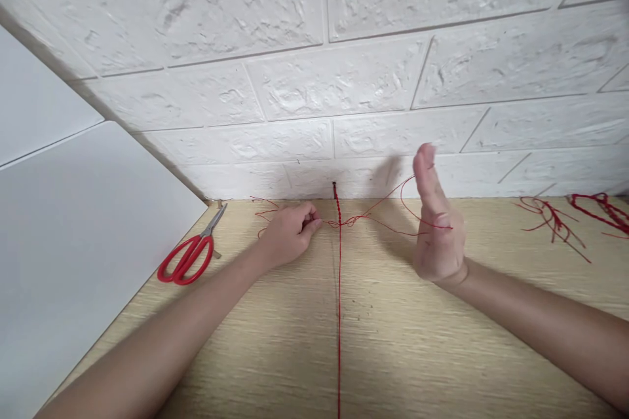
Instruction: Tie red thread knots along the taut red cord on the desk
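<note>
A taut red cord [339,314] runs straight from the base of the wall toward me down the middle of a wooden table [393,353]. Its far end is braided near the wall. My left hand [289,232] rests on the table with fingers pinched on a thin red thread [329,223] just left of the cord. My right hand [437,222] is raised edge-on, fingers stretched upward, and a red thread loop [407,206] passes from the knot on the cord across its palm.
Red-handled scissors [189,255] lie at the table's left edge beside a white panel [73,229]. Loose red thread scraps [555,219] and a red cord piece [602,206] sit at the far right. A white brick-pattern wall [344,78] stands behind.
</note>
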Demonstrator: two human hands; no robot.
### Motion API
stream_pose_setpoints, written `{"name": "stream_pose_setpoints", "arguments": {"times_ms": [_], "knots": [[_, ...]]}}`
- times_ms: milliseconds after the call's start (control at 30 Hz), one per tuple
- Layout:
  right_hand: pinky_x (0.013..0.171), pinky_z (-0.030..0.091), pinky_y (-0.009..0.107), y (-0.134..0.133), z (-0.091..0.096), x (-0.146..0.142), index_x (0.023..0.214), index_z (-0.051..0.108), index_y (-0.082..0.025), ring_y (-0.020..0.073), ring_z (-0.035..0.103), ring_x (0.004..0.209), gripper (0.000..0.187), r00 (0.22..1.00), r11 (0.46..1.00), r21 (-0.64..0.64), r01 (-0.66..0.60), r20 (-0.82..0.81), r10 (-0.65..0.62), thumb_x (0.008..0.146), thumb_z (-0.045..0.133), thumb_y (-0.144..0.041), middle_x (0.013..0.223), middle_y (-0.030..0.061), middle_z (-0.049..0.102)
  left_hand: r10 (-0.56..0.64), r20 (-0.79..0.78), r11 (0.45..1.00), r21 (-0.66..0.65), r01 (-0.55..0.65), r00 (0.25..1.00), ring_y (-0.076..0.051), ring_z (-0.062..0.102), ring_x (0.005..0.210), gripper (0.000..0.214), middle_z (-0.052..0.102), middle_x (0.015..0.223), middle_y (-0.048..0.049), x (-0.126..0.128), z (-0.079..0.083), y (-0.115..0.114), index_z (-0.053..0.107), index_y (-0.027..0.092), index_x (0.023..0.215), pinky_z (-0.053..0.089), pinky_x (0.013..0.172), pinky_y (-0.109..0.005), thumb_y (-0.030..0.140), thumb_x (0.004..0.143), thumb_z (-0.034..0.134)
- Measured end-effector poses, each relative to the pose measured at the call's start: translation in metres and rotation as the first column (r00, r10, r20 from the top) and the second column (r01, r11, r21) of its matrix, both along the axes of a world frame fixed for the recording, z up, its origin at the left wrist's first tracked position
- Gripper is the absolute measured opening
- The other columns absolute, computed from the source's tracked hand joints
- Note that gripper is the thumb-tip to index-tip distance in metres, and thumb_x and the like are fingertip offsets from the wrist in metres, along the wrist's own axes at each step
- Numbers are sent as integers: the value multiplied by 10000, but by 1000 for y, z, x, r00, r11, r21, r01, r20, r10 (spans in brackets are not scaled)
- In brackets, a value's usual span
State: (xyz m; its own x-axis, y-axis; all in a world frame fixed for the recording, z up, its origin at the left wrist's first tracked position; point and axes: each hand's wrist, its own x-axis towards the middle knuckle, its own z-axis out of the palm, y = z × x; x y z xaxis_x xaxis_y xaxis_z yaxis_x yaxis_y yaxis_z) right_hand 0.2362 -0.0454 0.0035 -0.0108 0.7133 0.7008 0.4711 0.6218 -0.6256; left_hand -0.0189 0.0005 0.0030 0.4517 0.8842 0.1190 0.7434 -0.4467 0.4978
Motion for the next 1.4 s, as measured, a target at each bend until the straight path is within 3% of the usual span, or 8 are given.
{"name": "stream_pose_setpoints", "arguments": {"times_ms": [167,333,500,700,833,933,1133,1400], "knots": [[1195,-57,642,7,12,5,1611,69,-335,390,-29,1531,682,966,940,276,202,100,-237,988,146,-604,1681,-46,27,-4,4,1000,6,4,1000,-136,484,601,147,587,685,10,0,0,0,558,185,837,346,592,-277,282,937,511],[1169,28,677,12,9,17,1596,179,-323,438,35,1518,667,940,900,358,248,136,-314,965,272,-520,1665,6,153,-13,14,1000,7,13,1000,-133,475,597,155,566,662,19,0,-1,0,560,187,831,344,591,-274,294,935,516],[936,446,507,14,-3,22,1313,554,-272,322,624,1022,494,984,985,127,114,123,-130,820,528,-302,1042,82,671,-10,29,1000,11,10,1000,-129,469,599,160,571,677,17,-1,-1,0,564,187,832,339,591,-271,299,935,517],[656,407,352,20,-7,23,1087,677,-240,211,562,645,349,984,955,-293,50,179,4,851,422,-201,663,-1,592,-18,28,1000,1,18,999,-127,460,599,169,549,658,22,0,1,-1,565,186,830,333,592,-266,303,938,509],[741,366,391,22,-5,19,864,710,-226,239,538,768,382,943,982,-127,142,319,-95,992,359,-303,740,56,606,-15,22,1000,-1,15,1000,-127,461,605,175,554,671,22,0,1,-1,567,186,839,338,601,-268,316,941,511],[761,360,399,21,-2,11,777,641,-210,240,514,804,293,917,999,-12,52,395,-43,972,462,-333,797,73,591,-14,24,1000,-6,15,1000,-126,464,605,174,558,675,23,0,0,-1,567,183,844,341,603,-270,315,944,510],[749,352,367,12,-6,-3,815,569,-195,218,507,825,165,757,967,-175,-186,602,254,940,553,-303,845,63,606,-46,35,999,2,46,998,-119,467,604,136,559,678,27,-1,1,-2,560,179,850,346,609,-267,270,940,512],[760,293,361,16,-4,4,704,487,-191,171,462,754,152,726,887,-238,-395,511,460,782,586,-105,699,-5,541,-88,13,996,19,88,996,-128,489,627,130,577,688,9,0,4,-4,587,170,817,364,623,-273,260,904,552]]}}
